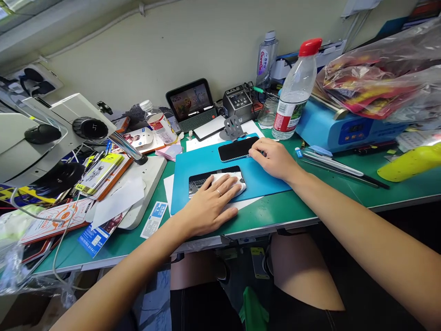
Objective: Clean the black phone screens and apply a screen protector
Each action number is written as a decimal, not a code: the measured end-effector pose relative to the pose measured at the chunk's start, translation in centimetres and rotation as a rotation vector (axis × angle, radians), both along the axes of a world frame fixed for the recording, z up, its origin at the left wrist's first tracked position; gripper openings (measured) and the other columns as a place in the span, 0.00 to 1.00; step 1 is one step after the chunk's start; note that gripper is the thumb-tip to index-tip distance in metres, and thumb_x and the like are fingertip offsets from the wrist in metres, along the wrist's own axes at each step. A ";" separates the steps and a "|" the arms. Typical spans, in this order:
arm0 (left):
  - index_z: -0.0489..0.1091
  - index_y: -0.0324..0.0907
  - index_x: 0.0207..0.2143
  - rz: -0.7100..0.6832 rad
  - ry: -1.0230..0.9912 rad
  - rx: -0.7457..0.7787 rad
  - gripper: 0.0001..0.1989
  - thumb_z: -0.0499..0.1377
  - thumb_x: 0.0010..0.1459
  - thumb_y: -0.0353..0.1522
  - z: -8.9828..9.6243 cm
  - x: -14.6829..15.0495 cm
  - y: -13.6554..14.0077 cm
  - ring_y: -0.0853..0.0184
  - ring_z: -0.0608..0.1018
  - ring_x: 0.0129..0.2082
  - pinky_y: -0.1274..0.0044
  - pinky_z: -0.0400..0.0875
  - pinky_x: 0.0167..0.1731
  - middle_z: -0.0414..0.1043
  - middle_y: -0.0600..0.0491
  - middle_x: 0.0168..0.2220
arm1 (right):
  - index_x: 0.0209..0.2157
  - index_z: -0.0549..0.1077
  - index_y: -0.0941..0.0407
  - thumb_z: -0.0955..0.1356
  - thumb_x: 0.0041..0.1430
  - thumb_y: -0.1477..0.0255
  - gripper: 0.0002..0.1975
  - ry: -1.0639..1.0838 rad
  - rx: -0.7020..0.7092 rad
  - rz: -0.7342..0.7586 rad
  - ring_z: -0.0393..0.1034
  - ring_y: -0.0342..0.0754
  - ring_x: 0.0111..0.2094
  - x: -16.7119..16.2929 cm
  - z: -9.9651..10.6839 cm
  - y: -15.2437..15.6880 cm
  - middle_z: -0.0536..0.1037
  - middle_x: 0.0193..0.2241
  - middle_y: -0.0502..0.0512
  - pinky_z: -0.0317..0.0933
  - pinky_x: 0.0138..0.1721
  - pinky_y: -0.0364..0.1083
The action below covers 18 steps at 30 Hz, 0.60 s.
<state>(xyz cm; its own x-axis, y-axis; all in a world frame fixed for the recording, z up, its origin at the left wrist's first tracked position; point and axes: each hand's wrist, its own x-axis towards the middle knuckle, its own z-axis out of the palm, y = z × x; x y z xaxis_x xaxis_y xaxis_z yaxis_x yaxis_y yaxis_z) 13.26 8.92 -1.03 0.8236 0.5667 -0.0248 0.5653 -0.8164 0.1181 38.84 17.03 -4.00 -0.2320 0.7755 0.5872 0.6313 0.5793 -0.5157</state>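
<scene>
My left hand lies with stretched fingers over a white wipe, pressing it on the dark glossy screen of a smartphone. This phone lies flat near the front of a blue mat. Behind it, a second smartphone with a black screen and light edge rests on the mat. My right hand has its fingers curled and closed at this phone's right end. Part of that end is hidden under the fingers.
A bottle with a red cap stands behind my right hand, beside a blue machine. Tweezers lie to the right. A small display stands at the back. Left are a microscope and stacked packets.
</scene>
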 end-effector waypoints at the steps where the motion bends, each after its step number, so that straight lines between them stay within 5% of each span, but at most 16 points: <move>1: 0.49 0.45 0.71 0.005 -0.003 -0.005 0.30 0.41 0.73 0.46 0.0 0.1 0.0 0.55 0.51 0.74 0.52 0.46 0.70 0.48 0.47 0.74 | 0.27 0.73 0.53 0.64 0.64 0.67 0.12 -0.001 0.001 0.001 0.72 0.52 0.37 0.0 0.0 0.0 0.78 0.32 0.56 0.64 0.43 0.52; 18: 0.49 0.43 0.71 0.058 0.007 -0.008 0.29 0.41 0.73 0.43 0.0 0.6 -1.0 0.56 0.50 0.74 0.53 0.44 0.71 0.48 0.49 0.74 | 0.27 0.73 0.54 0.64 0.65 0.67 0.13 -0.006 0.005 0.003 0.73 0.52 0.37 0.0 0.0 0.0 0.78 0.32 0.56 0.64 0.42 0.51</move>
<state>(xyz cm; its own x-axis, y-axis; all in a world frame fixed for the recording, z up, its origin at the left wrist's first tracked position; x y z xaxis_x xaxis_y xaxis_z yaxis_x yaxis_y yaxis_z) 13.83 7.95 -1.01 0.7894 0.6129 -0.0347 0.6121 -0.7816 0.1206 38.88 17.03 -3.98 -0.2377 0.7716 0.5900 0.6326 0.5839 -0.5088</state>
